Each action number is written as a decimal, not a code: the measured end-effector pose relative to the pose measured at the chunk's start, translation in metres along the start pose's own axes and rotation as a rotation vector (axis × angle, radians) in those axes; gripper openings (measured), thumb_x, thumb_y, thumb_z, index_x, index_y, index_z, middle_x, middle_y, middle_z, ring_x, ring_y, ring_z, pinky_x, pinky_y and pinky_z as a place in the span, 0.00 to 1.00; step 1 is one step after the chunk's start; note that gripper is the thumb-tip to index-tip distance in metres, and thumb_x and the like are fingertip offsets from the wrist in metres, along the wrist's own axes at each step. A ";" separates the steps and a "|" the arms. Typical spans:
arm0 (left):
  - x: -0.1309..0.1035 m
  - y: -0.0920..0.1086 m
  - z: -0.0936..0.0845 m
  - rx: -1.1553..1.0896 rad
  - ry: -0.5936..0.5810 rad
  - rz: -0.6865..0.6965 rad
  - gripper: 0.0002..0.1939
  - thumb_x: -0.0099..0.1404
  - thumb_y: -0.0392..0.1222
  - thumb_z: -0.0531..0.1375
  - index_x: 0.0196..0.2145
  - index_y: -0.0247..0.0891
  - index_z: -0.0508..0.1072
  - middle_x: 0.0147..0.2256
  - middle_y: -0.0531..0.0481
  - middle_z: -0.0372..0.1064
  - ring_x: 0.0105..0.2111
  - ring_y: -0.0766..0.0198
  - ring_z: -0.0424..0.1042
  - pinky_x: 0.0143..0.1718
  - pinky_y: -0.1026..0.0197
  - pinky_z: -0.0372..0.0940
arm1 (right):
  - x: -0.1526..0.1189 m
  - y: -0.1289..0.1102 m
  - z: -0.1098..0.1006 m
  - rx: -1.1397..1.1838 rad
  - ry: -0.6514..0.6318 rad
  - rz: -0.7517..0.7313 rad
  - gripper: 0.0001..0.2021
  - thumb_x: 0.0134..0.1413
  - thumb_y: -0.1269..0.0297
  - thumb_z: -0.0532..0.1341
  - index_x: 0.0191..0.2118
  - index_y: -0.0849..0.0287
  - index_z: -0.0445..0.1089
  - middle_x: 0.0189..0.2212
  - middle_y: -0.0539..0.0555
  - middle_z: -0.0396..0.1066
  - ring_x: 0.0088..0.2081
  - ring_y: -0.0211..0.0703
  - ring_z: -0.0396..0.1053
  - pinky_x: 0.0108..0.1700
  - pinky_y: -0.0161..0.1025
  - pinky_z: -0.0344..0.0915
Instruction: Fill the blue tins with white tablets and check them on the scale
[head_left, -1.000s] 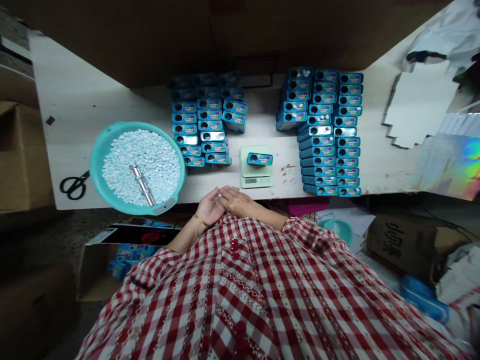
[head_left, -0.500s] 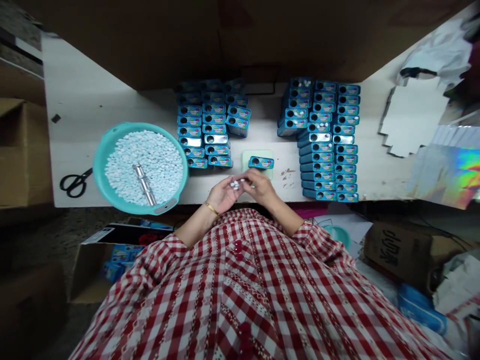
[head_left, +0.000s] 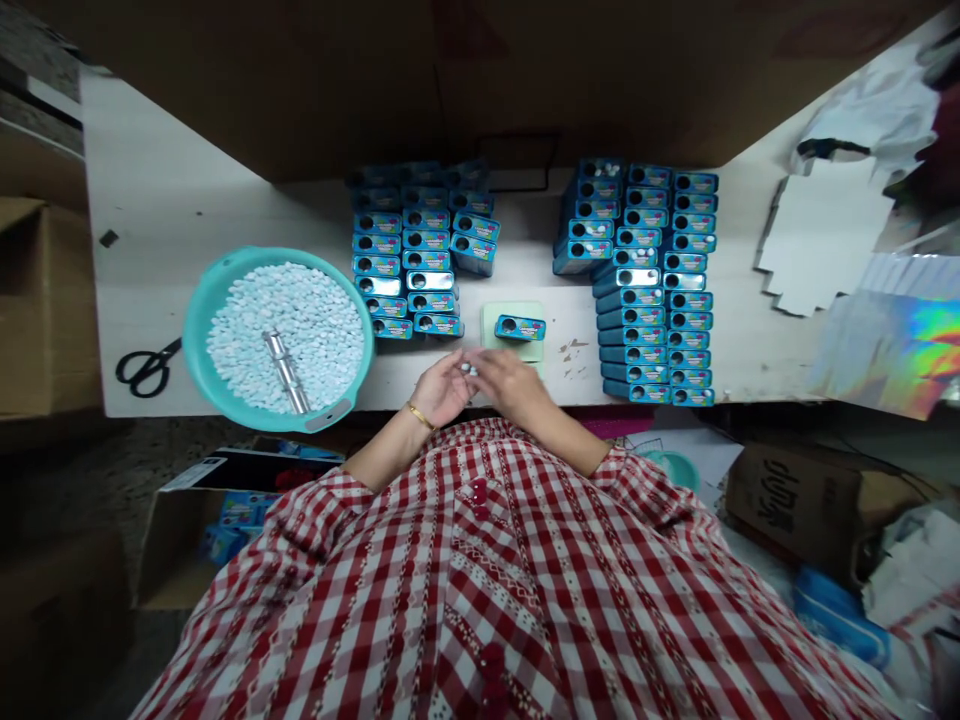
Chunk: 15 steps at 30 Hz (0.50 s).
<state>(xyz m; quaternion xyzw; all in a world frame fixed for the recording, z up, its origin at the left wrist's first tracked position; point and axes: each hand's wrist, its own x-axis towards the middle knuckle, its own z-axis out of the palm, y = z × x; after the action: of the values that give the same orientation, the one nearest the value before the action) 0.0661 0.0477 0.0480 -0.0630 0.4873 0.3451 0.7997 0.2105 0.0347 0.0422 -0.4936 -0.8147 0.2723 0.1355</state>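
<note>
Several small white candies (head_left: 469, 368) lie at the fingers of my left hand (head_left: 439, 392), which is cupped around them, palm up. Over these candies reach the fingers of my right hand (head_left: 514, 385). They are bent and slightly blurred, and whether they grip a candy is hidden. Just beyond my right hand, a small blue tin (head_left: 520, 328) with a dark round hole on top stands on a pale green pad (head_left: 491, 347), apart from my fingers. A turquoise basin (head_left: 199, 345) full of white candies (head_left: 330, 320) is to the left, with a metal cylinder (head_left: 285, 372) lying in it.
Rows of blue tins (head_left: 426, 240) stand at centre-left, more rows (head_left: 637, 315) at right, some with candies on top. Black scissors (head_left: 146, 372) lie left of the basin. A large cardboard box (head_left: 420, 90) bounds the back. Flattened white card (head_left: 821, 230) lies far right.
My right hand has shifted slightly down, away from the tin on the pad, and its fingers now stretch more over my left fingers. The tin stays in place.
</note>
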 end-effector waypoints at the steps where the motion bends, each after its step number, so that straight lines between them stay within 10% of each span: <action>1: -0.004 -0.003 -0.007 -0.012 0.012 -0.024 0.15 0.67 0.37 0.48 0.37 0.29 0.74 0.31 0.44 0.74 0.29 0.69 0.72 0.34 0.67 0.68 | -0.003 -0.012 0.006 -0.030 -0.104 -0.032 0.17 0.61 0.70 0.50 0.53 0.66 0.64 0.48 0.63 0.67 0.48 0.49 0.64 0.51 0.47 0.64; 5: -0.018 -0.015 -0.036 -0.042 0.094 -0.080 0.18 0.69 0.38 0.44 0.36 0.31 0.73 0.31 0.44 0.74 0.31 0.68 0.73 0.37 0.66 0.68 | -0.006 -0.035 0.030 -0.024 -0.300 -0.102 0.16 0.58 0.74 0.52 0.51 0.67 0.66 0.45 0.63 0.67 0.45 0.48 0.65 0.47 0.43 0.66; 15: -0.030 -0.015 -0.051 -0.017 0.074 -0.058 0.16 0.68 0.38 0.46 0.31 0.32 0.71 0.31 0.44 0.73 0.35 0.63 0.73 0.45 0.58 0.67 | -0.001 -0.034 0.047 0.100 -0.227 -0.107 0.08 0.57 0.71 0.56 0.43 0.63 0.66 0.38 0.57 0.66 0.39 0.45 0.66 0.41 0.41 0.65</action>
<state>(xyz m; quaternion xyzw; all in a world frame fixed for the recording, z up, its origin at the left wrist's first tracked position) 0.0293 -0.0007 0.0424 -0.0966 0.5118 0.3231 0.7902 0.1627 0.0063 0.0236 -0.4081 -0.8354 0.3591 0.0812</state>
